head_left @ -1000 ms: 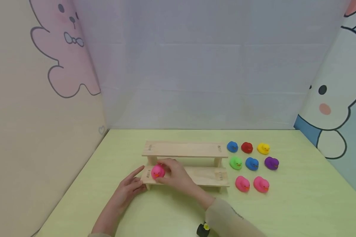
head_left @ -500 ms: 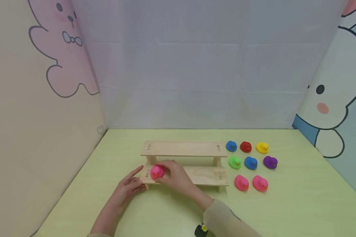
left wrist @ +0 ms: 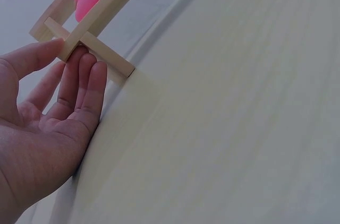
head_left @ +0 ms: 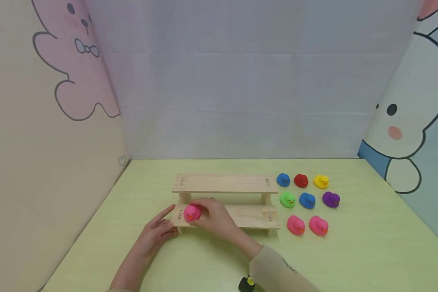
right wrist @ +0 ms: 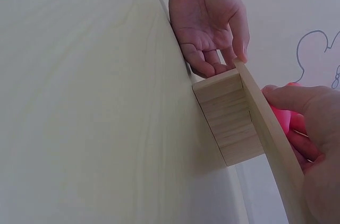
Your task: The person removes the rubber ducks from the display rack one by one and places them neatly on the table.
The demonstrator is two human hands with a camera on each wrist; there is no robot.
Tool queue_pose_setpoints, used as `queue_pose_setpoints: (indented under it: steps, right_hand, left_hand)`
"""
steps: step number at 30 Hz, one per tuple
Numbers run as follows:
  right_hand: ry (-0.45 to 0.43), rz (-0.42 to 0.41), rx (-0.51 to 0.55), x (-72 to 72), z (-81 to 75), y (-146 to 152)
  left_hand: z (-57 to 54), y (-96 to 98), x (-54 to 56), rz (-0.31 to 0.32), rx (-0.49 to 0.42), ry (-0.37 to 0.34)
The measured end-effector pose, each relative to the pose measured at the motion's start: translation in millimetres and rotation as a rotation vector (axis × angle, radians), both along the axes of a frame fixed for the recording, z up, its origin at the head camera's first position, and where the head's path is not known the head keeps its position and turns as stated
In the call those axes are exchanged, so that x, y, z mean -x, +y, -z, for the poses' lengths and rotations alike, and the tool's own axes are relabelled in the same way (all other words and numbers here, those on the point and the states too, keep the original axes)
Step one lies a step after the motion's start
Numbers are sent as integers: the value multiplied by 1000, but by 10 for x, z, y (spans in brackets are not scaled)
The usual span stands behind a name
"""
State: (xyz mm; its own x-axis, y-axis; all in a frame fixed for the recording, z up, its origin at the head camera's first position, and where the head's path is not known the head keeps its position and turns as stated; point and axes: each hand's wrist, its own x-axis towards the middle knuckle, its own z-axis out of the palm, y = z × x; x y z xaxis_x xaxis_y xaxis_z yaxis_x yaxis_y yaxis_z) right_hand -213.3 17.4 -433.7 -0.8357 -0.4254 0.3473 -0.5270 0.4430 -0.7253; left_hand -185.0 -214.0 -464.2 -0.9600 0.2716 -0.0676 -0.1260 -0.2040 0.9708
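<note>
A two-tier wooden shelf (head_left: 224, 183) stands on the table, its lower board (head_left: 248, 215) nearer to me. On the left part of that board sits a pink rubber duck (head_left: 192, 213), facing me. My right hand (head_left: 216, 219) pinches the duck from its right side, thumb in front and fingers behind. At the board's left end, my left hand (head_left: 157, 233) grips the corner. The left wrist view shows its thumb (left wrist: 40, 57) at the board's edge and its fingers tucked underneath. In the right wrist view the duck (right wrist: 281, 118) is partly hidden by the board and my right hand.
Right of the shelf, more rubber ducks stand in rows. The back row has blue (head_left: 283, 180), red (head_left: 301, 181) and yellow (head_left: 321, 181). Green (head_left: 287, 199), blue (head_left: 307, 200) and purple (head_left: 331, 199) follow, then two pink ducks (head_left: 296, 225). A black object (head_left: 246, 284) shows beside my right sleeve.
The head view has shifted slightly, so everything appears a little further left. Both hands keep their holds, and the duck stays at the same place on the lower board.
</note>
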Motion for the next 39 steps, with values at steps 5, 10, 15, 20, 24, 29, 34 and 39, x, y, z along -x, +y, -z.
queue_pose_setpoints:
  steps: [5, 10, 15, 20, 24, 29, 34, 39]
  right_hand:
    - [4, -2, 7, -3, -1, 8]
    - [5, 3, 4, -5, -11, 9]
    - [-12, 6, 0, -7, -16, 13]
    - [-45, -33, 6, -9, -25, 43]
    - [-96, -100, 38, -25, -46, 96]
    - [-148, -160, 91, -81, -69, 208]
    - [-167, -176, 92, -143, -92, 361]
    - [-169, -194, 75, -195, -141, 516]
  left_hand:
    - [-4, 2, -1, -1, 4, -3]
    - [-10, 8, 6, -11, 12, -15]
    - [-12, 13, 14, -15, 16, -19]
    - [-2, 9, 22, -21, 3, -27]
    - [1, 4, 25, -11, 3, -26]
    - [0, 1, 21, -5, 11, -22]
    - [-5, 2, 16, -1, 15, -10]
    - [-21, 7, 11, -10, 22, -20]
